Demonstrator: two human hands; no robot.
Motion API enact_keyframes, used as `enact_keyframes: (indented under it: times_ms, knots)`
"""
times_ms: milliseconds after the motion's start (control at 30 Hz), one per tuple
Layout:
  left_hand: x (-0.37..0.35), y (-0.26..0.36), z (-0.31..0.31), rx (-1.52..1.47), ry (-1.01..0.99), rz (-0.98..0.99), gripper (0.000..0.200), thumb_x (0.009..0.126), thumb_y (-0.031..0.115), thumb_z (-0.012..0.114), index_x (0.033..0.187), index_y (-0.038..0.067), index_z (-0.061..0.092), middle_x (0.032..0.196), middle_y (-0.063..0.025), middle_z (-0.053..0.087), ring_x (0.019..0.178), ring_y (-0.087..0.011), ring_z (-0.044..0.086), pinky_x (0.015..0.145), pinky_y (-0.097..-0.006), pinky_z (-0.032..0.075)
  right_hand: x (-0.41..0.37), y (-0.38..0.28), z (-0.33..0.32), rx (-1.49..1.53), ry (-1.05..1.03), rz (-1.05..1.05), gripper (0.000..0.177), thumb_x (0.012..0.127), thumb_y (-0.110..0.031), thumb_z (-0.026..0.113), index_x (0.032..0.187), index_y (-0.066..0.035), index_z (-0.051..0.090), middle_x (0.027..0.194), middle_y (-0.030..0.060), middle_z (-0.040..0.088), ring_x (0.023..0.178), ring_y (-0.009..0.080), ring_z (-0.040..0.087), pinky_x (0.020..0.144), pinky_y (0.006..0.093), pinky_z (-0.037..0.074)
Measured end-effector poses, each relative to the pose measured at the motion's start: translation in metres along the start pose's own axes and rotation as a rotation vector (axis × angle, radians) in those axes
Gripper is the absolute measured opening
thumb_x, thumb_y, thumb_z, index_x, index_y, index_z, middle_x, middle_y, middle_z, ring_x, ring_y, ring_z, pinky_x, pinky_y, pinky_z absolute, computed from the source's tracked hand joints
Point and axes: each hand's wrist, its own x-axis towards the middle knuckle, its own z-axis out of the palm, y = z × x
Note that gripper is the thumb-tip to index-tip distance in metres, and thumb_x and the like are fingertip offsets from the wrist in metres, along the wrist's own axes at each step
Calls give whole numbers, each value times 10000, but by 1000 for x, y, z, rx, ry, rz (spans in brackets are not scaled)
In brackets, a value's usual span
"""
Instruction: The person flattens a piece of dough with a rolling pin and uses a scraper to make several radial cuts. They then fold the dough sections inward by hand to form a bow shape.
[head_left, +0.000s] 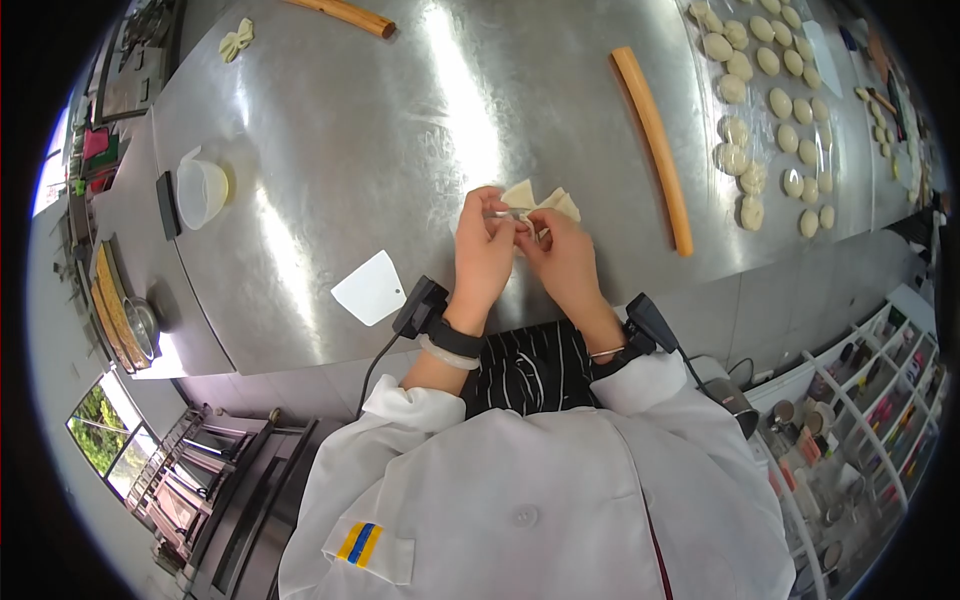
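Note:
A pale piece of dough [563, 204] with folded, flared ends is held just above the steel table, between my two hands. My left hand [484, 245] pinches its near left side with bent fingers. Close beside it, my right hand [563, 257] has thumb and fingertips closed on the same piece. The fingers cover the dough's middle. A thin greyish thing shows by the left fingertips, too small to name. To the left of my hands, a white dough scraper [370, 288] lies flat. A wooden rolling pin [655, 150] rests to the right.
Several dough balls [787, 137] sit in rows under clear plastic at the right of the steel table [330, 130]. A bow-shaped dough piece [237, 41] lies far left, near another rolling pin [345, 16]. A plastic jug [202, 192] stands by the left edge.

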Motion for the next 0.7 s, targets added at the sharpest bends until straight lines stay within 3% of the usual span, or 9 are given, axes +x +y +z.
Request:
enact_keyframes:
  times_ms: [67, 133, 333, 467, 567, 633, 700]
  knots:
    - [6, 3, -7, 14, 12, 19, 276, 839, -66, 535, 1099, 25, 551, 944, -78, 538, 800, -152, 600, 653, -275, 491, 3, 3, 0, 27, 19, 18, 184, 809, -124, 705, 934, -10, 633, 784, 123, 648, 593, 222, 614, 577, 328, 493]
    - [20, -2, -14, 656, 85, 329, 190, 814, -37, 581, 1002, -6, 596, 990, -149, 528, 852, -267, 592, 743, -362, 496, 5, 6, -2, 50, 37, 38, 157, 810, -121, 699, 905, -18, 630, 796, 130, 648, 600, 246, 620, 586, 351, 498]
    - [32, -16, 9, 1091, 79, 543, 117, 781, 18, 624, 891, -5, 593, 904, -154, 540, 913, -327, 524, 811, -405, 438, 7, 16, -9, 92, 85, 101, 128, 827, -123, 688, 866, -16, 629, 725, 120, 636, 567, 222, 601, 558, 329, 482]
    - [30, -19, 18, 1140, 74, 597, 149, 763, 37, 644, 886, -3, 571, 828, -149, 556, 859, -325, 535, 783, -397, 449, 7, 18, -11, 106, 85, 102, 121, 826, -111, 685, 859, -9, 630, 687, 115, 622, 547, 204, 586, 549, 318, 473]
    - [28, -7, 20, 1042, 5, 504, 157, 765, 7, 631, 902, 1, 555, 767, -135, 568, 783, -315, 564, 720, -402, 465, 7, 20, -11, 123, 82, 91, 121, 824, -107, 687, 868, -7, 635, 682, 115, 621, 541, 199, 582, 547, 314, 471]
    - [24, 4, 20, 660, -7, 313, 144, 777, -13, 619, 905, 7, 556, 713, -119, 572, 714, -297, 587, 662, -400, 478, 7, 22, -13, 134, 84, 89, 124, 822, -107, 689, 875, -7, 637, 684, 117, 623, 539, 199, 582, 548, 312, 472]
    - [20, 4, 15, 589, -10, 275, 145, 785, -10, 619, 916, 8, 559, 736, -121, 575, 712, -292, 594, 657, -396, 482, 7, 23, -14, 117, 82, 77, 132, 820, -106, 691, 883, -4, 638, 689, 116, 627, 546, 197, 585, 552, 309, 472]
